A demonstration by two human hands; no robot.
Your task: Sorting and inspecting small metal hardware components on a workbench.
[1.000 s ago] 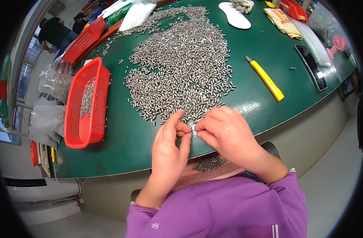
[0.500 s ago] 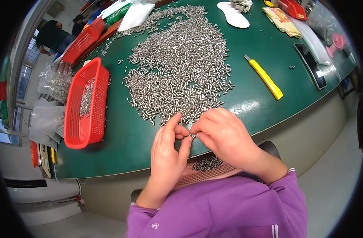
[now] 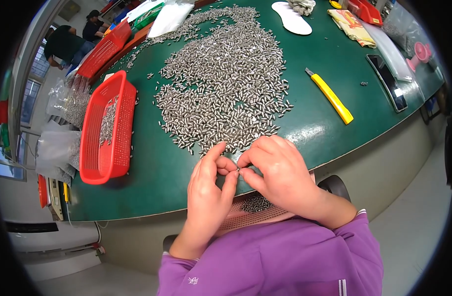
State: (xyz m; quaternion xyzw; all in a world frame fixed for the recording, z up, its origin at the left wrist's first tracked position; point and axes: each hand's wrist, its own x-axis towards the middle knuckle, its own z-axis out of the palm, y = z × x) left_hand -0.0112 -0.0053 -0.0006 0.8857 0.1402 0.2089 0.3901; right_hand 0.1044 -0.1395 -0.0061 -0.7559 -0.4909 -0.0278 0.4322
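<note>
Just inside the table's near edge, my left hand [image 3: 210, 183] and my right hand [image 3: 281, 171] meet fingertip to fingertip. Thumb and fingers of each are pinched around one tiny silvery metal part [image 3: 238, 169], mostly hidden by the fingertips. The left index finger points up toward a large spread pile of small pointed metal parts [image 3: 226, 74] just beyond both hands. Below the table edge, at my lap, a pink perforated basket [image 3: 231, 223] contains more dark metal parts [image 3: 256, 203].
At left stands a red plastic basket [image 3: 124, 118] with some metal parts inside. A yellow utility knife [image 3: 332, 97] and a phone [image 3: 387, 81] lie on the green table [image 3: 157, 192] at right. A white insole [image 3: 292, 18] lies far back. Two people [image 3: 65, 45] are beyond the far left.
The right fingers have shifted slightly, and less of the metal part shows between the fingertips. My left hand stays nearly still. In the background, one person's head and upper body have moved.
</note>
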